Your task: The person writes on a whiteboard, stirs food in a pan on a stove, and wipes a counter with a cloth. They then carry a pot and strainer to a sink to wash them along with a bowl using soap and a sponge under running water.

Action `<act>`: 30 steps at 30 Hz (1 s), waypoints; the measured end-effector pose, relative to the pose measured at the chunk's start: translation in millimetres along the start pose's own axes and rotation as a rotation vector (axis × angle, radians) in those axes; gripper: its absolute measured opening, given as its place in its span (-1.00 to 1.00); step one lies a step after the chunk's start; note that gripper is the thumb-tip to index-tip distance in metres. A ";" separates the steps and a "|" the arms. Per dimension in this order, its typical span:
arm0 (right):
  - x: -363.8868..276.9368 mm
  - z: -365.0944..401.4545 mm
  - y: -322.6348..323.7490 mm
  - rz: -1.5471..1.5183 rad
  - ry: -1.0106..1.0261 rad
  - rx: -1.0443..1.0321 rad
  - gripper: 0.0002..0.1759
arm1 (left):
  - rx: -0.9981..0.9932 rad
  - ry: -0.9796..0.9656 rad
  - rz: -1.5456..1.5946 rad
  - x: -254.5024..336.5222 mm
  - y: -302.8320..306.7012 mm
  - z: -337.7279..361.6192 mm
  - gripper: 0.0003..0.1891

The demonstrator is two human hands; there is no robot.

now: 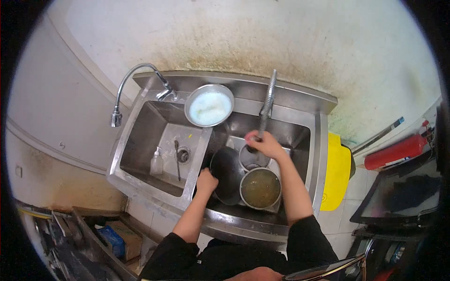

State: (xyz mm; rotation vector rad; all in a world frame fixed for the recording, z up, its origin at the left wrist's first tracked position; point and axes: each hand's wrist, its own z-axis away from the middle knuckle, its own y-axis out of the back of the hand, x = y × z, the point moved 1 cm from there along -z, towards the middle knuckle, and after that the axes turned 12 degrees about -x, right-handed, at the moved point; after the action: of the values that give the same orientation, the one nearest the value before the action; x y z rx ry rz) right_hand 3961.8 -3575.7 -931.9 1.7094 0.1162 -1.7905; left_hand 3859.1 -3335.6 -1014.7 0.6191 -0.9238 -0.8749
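Note:
In the right basin a dark round pan (227, 177) stands tilted, its inside facing right. My left hand (206, 181) is closed at the pan's left edge, fingertips partly hidden. Above the basin my right hand (267, 145) is closed around a small pink sponge (251, 136), right at the lower end of the flexible tap (267, 105). Below that hand sits a metal pot (255, 161), partly covered by the fingers. Nearer to me, a round pot (260, 188) holds murky brownish liquid.
A metal bowl of foamy suds (209, 107) rests on the sink's back ledge. The left basin holds a pump bottle (156, 161) and a long dark utensil (177, 159) beside the drain. A second flexible tap (124, 89) arches at left. Right of the sink stands a yellow bin (335, 173).

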 end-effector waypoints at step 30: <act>-10.7 -241.4 -72.4 1.053 -0.130 -0.438 -0.30 | 0.125 -0.166 0.255 -33.6 153.5 128.7 -0.50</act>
State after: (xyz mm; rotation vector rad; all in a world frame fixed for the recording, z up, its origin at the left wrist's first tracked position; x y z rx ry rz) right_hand 4132.9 -3397.6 -983.5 1.0056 -0.3625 -0.9660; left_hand 3792.8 -3239.6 -848.5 0.5264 -1.1859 -0.6499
